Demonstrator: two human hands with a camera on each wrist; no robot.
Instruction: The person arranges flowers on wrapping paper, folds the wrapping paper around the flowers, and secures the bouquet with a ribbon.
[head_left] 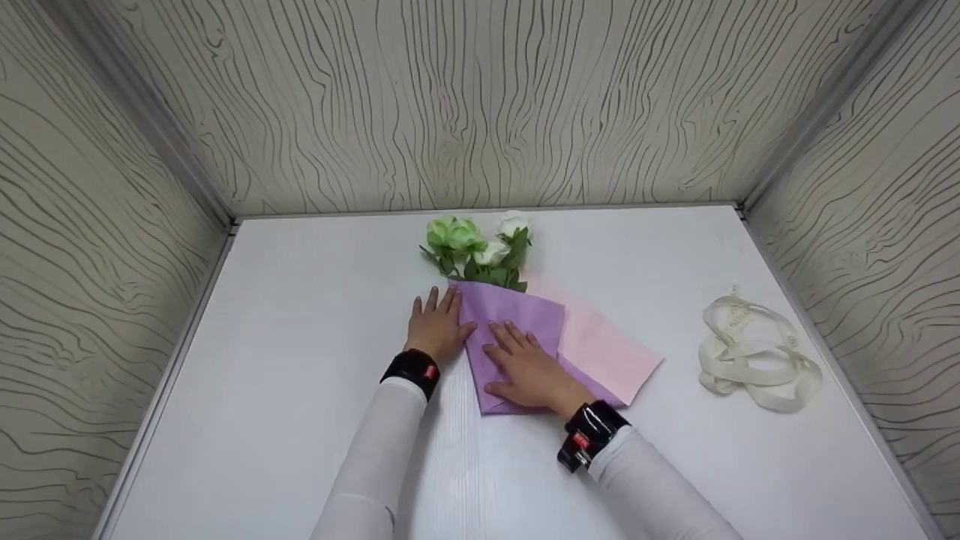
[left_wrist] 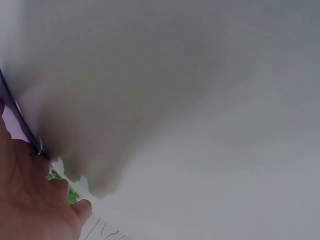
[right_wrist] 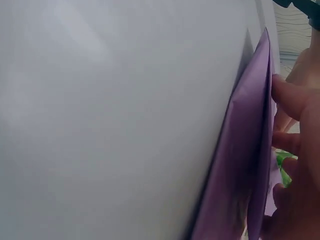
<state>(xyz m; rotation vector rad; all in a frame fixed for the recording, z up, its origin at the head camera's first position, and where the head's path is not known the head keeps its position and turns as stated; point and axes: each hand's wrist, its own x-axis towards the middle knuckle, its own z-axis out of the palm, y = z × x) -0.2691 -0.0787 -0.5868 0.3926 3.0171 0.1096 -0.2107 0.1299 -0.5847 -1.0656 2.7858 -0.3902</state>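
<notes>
A purple wrapping paper (head_left: 517, 306) is folded over the stems of a bunch of artificial-looking flowers, whose green bloom (head_left: 457, 235) and white blooms (head_left: 492, 253) stick out past its far edge. Pink wrapping paper (head_left: 604, 356) shows from under the purple sheet on the right. My left hand (head_left: 436, 330) lies along the purple paper's left edge, fingers extended, thumb on the sheet. Across the fold, my right hand (head_left: 531, 373) rests on the purple paper with fingers spread. In the right wrist view, the purple fold (right_wrist: 250, 130) stands slightly raised beside the fingers. The stems are hidden.
A loosely looped cream ribbon (head_left: 757, 364) lies on the white table (head_left: 315, 322) at the right. Wood-grain patterned panels (head_left: 480, 105) enclose the table at the back and both sides.
</notes>
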